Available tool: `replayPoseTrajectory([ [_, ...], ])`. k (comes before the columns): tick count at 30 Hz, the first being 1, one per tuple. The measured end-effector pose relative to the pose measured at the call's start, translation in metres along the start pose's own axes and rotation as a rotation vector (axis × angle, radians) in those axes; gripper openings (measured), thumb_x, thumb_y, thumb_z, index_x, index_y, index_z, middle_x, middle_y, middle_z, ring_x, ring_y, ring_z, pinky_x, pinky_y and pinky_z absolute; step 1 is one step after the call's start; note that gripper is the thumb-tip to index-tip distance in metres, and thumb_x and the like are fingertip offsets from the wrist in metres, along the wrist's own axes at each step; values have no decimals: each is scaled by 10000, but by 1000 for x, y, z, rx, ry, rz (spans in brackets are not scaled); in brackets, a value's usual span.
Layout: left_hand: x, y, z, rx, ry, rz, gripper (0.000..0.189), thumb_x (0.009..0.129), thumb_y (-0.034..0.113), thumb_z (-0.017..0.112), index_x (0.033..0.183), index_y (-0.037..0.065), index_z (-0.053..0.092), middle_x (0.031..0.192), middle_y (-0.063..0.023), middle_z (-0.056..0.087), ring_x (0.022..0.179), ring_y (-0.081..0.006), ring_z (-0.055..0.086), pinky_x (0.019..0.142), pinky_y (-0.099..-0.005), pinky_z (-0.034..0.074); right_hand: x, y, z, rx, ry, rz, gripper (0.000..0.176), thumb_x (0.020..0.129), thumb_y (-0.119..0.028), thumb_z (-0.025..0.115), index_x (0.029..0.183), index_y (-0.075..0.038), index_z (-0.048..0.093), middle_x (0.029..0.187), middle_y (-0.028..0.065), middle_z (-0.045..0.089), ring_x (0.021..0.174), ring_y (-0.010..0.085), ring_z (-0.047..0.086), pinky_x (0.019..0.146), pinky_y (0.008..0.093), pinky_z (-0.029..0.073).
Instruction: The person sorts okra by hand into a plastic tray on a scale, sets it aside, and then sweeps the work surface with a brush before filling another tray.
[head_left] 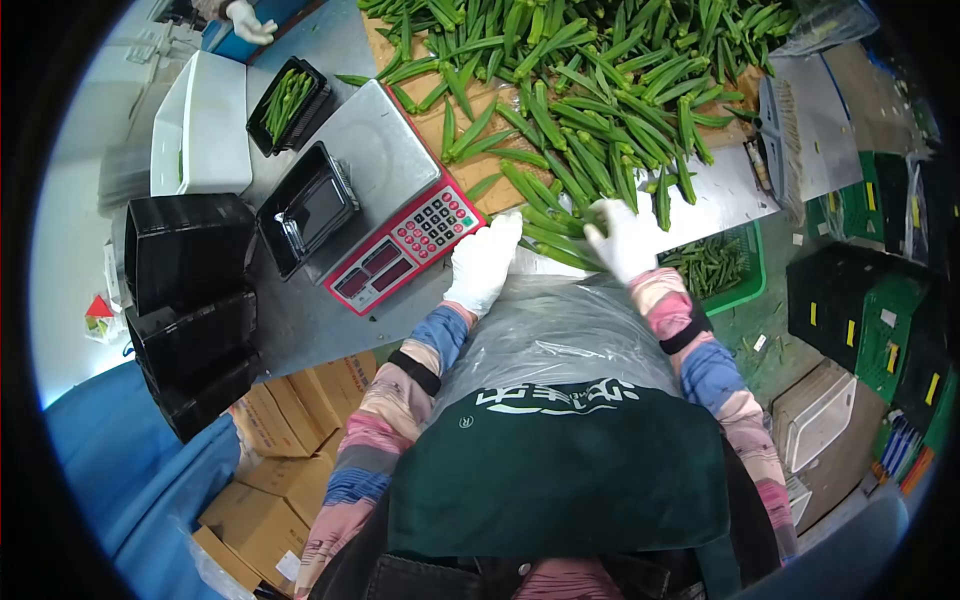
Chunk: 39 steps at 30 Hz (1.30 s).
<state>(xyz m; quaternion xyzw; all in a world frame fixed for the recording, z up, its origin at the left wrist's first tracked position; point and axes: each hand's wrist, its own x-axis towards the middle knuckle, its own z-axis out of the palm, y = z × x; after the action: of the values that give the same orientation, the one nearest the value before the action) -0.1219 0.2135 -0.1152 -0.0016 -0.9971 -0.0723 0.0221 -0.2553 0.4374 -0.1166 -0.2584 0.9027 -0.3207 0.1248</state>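
Bracketing okra [552,224] between left hand [484,264] and right hand [624,240]

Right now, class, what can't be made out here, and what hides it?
In the head view:
Scale displays: any digits, too small and dark.
Okra pile: far end, cut off by the top edge.
Green basket: left side, hidden by the right sleeve.
Other person's hand: body beyond the same edge.
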Motion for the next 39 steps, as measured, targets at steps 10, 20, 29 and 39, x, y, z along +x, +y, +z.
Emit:
replayPoseTrajectory([
  [10,-16,-3,-71,-375,171,-253,401,882,79,648,1281,71,618,1043,-103,639,961,-294,607,873,-375,509,-4,13,7,-166,-171,-60,395,805,-181,761,1155,-34,652,1085,157,606,1068,351,585,956,425,475],
  [20,10,31,-36,-462,79,12,416,781,45,658,1192,108,645,1084,-96,636,1041,-297,629,862,-374,538,-39,10,2,-64,-205,-276,377,759,-173,740,1095,-50,619,1066,142,617,1008,343,592,902,461,481],
  [29,33,41,-4,-126,-261,106,517,788,163,669,1284,72,554,1087,-127,595,960,-317,591,768,-437,524,-36,1,19,-582,-295,-377,136,864,-187,608,917,-73,659,896,92,610,873,301,608,782,446,494],
  [39,24,25,-29,-240,-456,-79,380,724,132,681,1095,84,611,1024,-179,610,1020,-370,586,863,-480,503,-52,64,-71,136,-241,241,508,854,-267,706,1314,-72,614,1134,203,704,1047,381,676,914,427,540],
])
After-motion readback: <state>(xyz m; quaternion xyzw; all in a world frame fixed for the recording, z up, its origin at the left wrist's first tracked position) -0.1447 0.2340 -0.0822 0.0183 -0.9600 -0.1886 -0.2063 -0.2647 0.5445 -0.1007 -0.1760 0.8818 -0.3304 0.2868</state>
